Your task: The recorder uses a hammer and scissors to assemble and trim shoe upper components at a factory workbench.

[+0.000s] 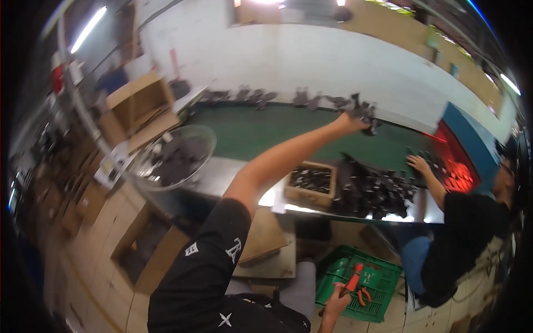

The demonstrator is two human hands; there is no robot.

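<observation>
My left arm reaches across the bench, and my left hand [351, 123] is closed on a bunch of dark grey parts [363, 111] above the far side of the green belt [261, 130]. The exact kind of these parts is too blurred to tell. Low in the view, my right hand [335, 304] grips a red hand tool [352, 279] over a green plastic crate [383, 272]. Its working end cannot be made out. Orange-handled pliers [363, 296] lie at the crate, close to that hand.
A wooden box of small dark pieces [309, 198] and a dark heap of parts [377, 191] sit along the bench's near edge. At left stand a clear basin [208, 145] and cardboard boxes [133, 100]. A co-worker [466, 238] reaches onto the belt at right, beside a blue, red-lit machine [472, 133].
</observation>
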